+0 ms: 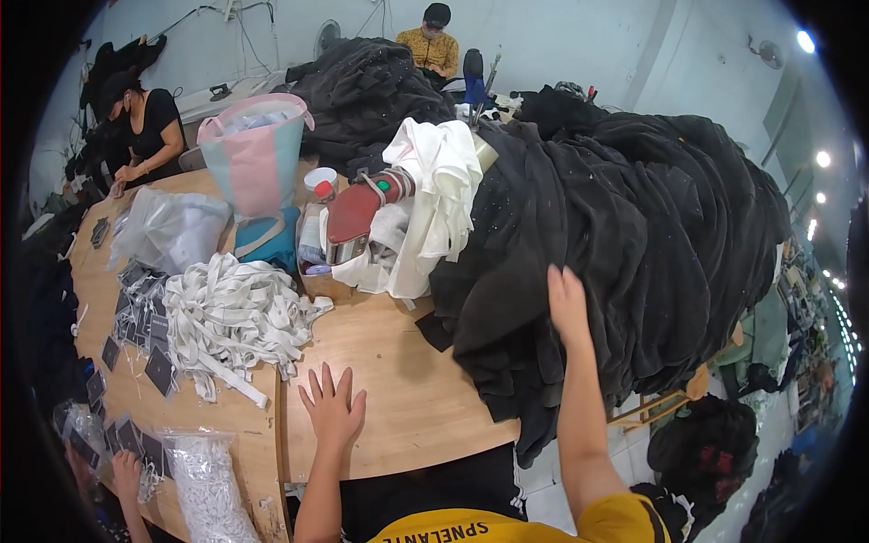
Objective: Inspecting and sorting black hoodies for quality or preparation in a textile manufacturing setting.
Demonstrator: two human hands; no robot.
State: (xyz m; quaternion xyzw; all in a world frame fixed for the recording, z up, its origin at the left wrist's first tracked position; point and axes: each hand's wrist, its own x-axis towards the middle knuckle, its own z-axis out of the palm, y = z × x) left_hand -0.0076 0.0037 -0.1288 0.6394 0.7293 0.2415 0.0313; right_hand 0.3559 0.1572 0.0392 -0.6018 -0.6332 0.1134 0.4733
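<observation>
My left hand (333, 407) lies palm down on the bare tabletop (398, 389), fingers spread, holding nothing. Reaching forward, my right hand (568, 308) is at a large heap of black garments (634, 208). Its thumb and fingers close on a fold of black cloth, though the fingertips are partly lost in the fabric. One black garment (507, 308) from the heap drapes over the table toward me. To the left of my left hand, a tangle of white fabric strips (235, 317) is piled up.
Behind the strips stand a pink and pale-blue bucket-shaped bag (249, 154) and a red cutting machine (355, 217) beside white cloth (434, 181). Dark tags (158, 369) and a bag of white cords (208, 484) lie left. Another person's hand (127, 475) is lower left; two people sit farther back.
</observation>
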